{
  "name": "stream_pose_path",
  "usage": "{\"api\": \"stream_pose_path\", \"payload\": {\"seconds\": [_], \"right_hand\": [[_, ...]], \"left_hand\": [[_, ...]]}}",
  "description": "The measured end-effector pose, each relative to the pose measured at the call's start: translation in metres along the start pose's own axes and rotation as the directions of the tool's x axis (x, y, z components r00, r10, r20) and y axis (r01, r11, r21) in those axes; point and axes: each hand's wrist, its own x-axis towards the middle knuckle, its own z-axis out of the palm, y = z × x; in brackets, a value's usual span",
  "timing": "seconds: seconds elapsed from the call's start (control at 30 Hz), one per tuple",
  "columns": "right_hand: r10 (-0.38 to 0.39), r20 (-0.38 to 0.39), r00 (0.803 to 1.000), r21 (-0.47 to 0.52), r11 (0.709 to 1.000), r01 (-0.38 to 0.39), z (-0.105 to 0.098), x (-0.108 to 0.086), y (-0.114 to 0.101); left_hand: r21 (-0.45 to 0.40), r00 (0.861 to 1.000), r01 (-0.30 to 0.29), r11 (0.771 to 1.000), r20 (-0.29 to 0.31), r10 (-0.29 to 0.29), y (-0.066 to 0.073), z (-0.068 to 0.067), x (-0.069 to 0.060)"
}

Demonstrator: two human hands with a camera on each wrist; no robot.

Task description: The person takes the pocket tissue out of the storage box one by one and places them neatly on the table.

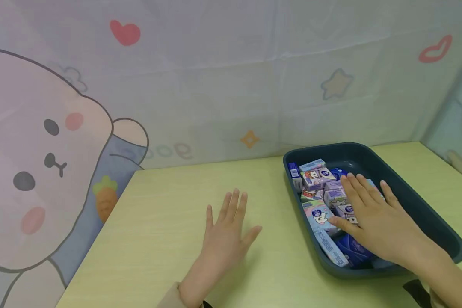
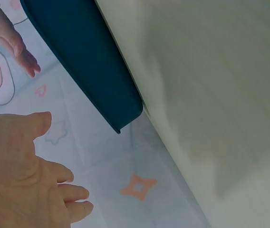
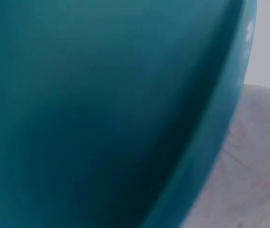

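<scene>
Small printed packs (image 1: 317,177), mostly lilac, white and pale blue, lie jumbled in the left and near part of a dark blue-green tub (image 1: 350,162) on the right side of a pale yellow table (image 1: 158,222). Darker blue packs (image 1: 352,248) lie among them, one near the tub's near edge. The right hand (image 1: 381,226), fingers straight and slightly parted, extends above the packs and grips nothing; contact with them cannot be told. The left hand (image 1: 227,235), empty, with fingers extended and thumb held wide, hovers over the table, well apart from the tub. Behind, a printed cloth (image 1: 215,85) bears hearts, a star and a cartoon animal
</scene>
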Motion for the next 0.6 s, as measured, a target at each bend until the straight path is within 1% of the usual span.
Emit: {"api": "stream_pose_path", "payload": {"seconds": [0.07,0.23,0.33,0.53,0.6], "right_hand": [[0.016,0.004,1.000,0.006,1.000,-0.016,-0.002,0.001,0.006],[0.069,-0.003,0.998,0.009,0.998,-0.069,-0.008,0.003,0.024],[0.099,-0.007,0.995,0.008,0.995,-0.099,-0.012,0.004,0.034],[0.143,0.048,0.989,0.022,0.989,-0.145,-0.019,0.004,0.055],[0.143,0.062,0.988,0.035,0.989,-0.145,-0.018,0.004,0.063]], "left_hand": [[-0.023,1.000,-0.011,1.000,0.003,0.011,0.002,0.002,0.001],[-0.051,1.000,-0.032,0.998,-0.001,0.032,0.006,0.005,0.006],[-0.065,0.999,-0.037,0.997,0.008,0.037,0.008,0.008,0.009],[-0.077,0.997,-0.070,0.995,0.027,0.072,0.014,0.016,0.015],[-0.098,0.996,-0.082,0.992,0.038,0.086,0.019,0.018,0.017]]}}
